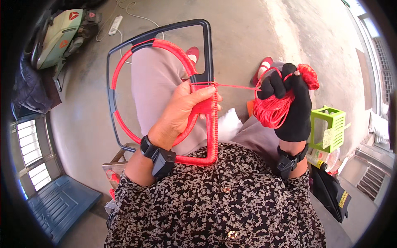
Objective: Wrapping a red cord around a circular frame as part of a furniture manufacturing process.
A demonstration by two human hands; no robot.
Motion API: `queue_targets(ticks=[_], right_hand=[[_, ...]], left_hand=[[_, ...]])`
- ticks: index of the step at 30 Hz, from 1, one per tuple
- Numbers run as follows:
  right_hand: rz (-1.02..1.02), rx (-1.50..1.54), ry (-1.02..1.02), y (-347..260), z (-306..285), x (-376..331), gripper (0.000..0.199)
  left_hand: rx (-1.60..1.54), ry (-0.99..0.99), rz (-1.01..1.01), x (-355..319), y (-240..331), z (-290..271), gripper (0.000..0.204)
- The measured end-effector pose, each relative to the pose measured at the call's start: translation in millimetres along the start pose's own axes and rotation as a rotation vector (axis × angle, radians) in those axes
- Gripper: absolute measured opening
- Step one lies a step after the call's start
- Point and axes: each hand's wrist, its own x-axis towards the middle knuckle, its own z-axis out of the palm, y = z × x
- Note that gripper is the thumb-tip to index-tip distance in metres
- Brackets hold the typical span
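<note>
A black plastic frame [206, 45] with an inner ring rests over my lap, partly wound in red cord [212, 128]. My left hand [186, 109] grips the frame's right side where the wrapped ring meets it, thumb on the winding. My right hand [291, 101], in a black glove, is closed on a bundle of red cord [271, 109]. A taut strand [237, 86] runs from the bundle to the frame at my left thumb. Both wrists wear black bands.
A green plastic basket [328, 126] and a bottle [322, 159] stand at my right, with a black bag [331, 190] below them. A green vehicle [58, 35] and a white power strip [115, 25] are far left. A blue door panel [58, 206] lies lower left on concrete floor.
</note>
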Motion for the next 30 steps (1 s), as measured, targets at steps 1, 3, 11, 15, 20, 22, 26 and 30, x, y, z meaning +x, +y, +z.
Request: queue_targets(ticks=[1,3,11,15,20,22,26,30], right_hand=[[-0.025,-0.078,-0.008,-0.7,-1.0,-2.7,0.021],[-0.03,-0.16,-0.026,-1.9,-1.4,-12.5,0.021],[-0.092,-0.735,-0.213,-8.3,7.6,-41.9,0.02],[-0.127,-0.823,0.117,-21.5,0.1,-39.8,0.025],[-0.128,-0.738,0.382,-67.9,-64.4,-43.1,0.034],[-0.103,-0.626,0.406,-96.4,-108.0,-54.0,0.04],[-0.283,-0.442,0.52,-166.5,-211.6,-97.2,0.036],[-0.548,-0.153,0.491,-234.9,-288.6,-145.5,0.04]], left_hand=[[-0.003,-0.031,-0.02,1.5,-0.8,0.3,0.027],[0.022,-0.043,-0.033,0.9,-1.4,2.0,0.026],[0.148,-0.01,-0.04,11.0,-9.7,10.8,0.026],[0.134,-0.033,-0.025,8.4,-7.2,5.2,0.025],[-0.007,-0.061,-0.034,5.4,-4.2,4.7,0.025],[0.012,-0.066,-0.024,4.6,-2.8,5.1,0.029],[0.041,-0.074,0.006,2.4,-0.8,5.4,0.029],[0.067,-0.069,0.004,4.2,0.0,5.2,0.028]])
